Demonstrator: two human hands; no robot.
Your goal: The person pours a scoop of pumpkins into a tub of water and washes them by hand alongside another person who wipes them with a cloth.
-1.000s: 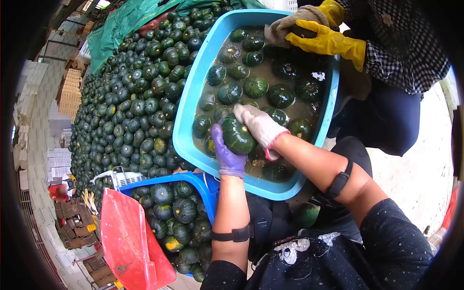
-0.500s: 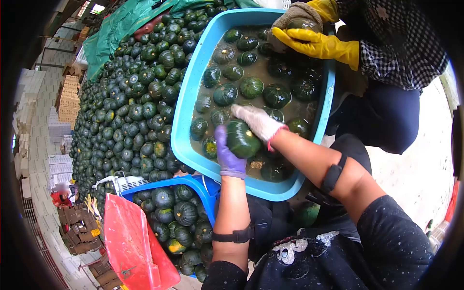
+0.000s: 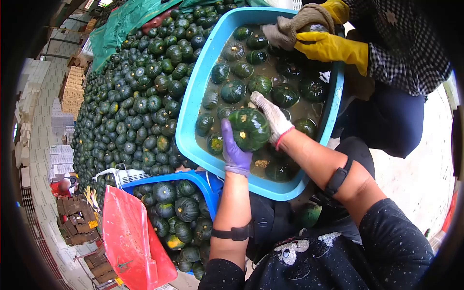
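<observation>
A wet dark green kabocha squash [image 3: 249,129] is held between my hands above the murky water of a light blue tub [image 3: 181,130]. My left hand [image 3: 235,153], in a purple glove, clasps its left and near side, with the thumb up along the edge. On its right side lies my right hand [image 3: 273,116] in a white glove with a red cuff; those fingertips are partly hidden behind the squash. Several more kabocha squashes float around it, among them one squash [image 3: 285,95] just past my right hand.
Across the tub, a person's yellow-gloved hand [image 3: 333,48] rubs a squash with a brown cloth [image 3: 311,19]. A big squash heap [image 3: 130,111] lies left. Nearer stand a blue crate [image 3: 205,186] of squashes and a red plastic scoop-like piece [image 3: 130,237].
The squash in my hands has turned, so its stem end faces up more. My right hand has shifted right along its side. The view has swung slightly left.
</observation>
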